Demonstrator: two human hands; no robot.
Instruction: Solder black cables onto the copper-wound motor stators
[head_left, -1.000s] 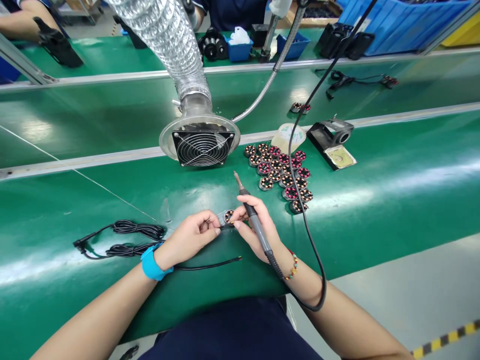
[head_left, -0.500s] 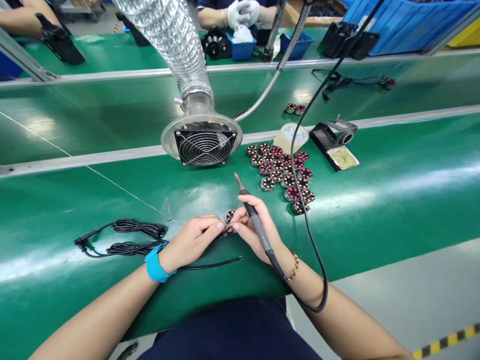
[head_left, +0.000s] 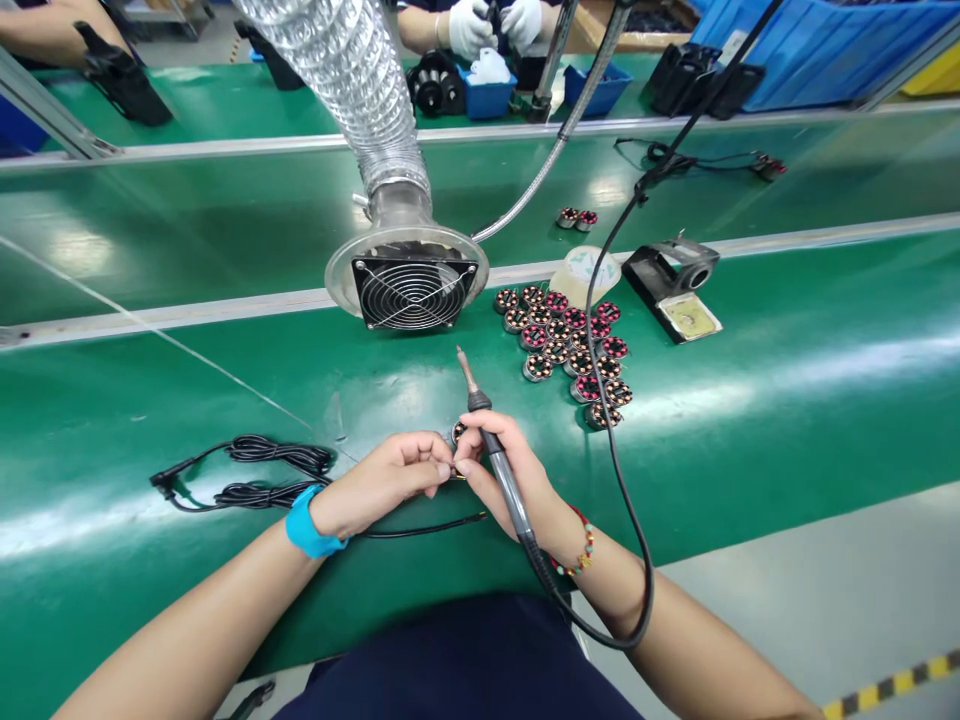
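Duct: crinkled, shiny metallic foil; fan grille: smooth metal wire; worktable surface: smooth, glossy green.

The wristband is bright blue, and the table is glossy green.

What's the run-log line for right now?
Left hand: pinching thin wire, partly hidden | Right hand: holding soldering iron, tip pointing away | Wound coil: partly behind right hand | Black cables: bundled, left side
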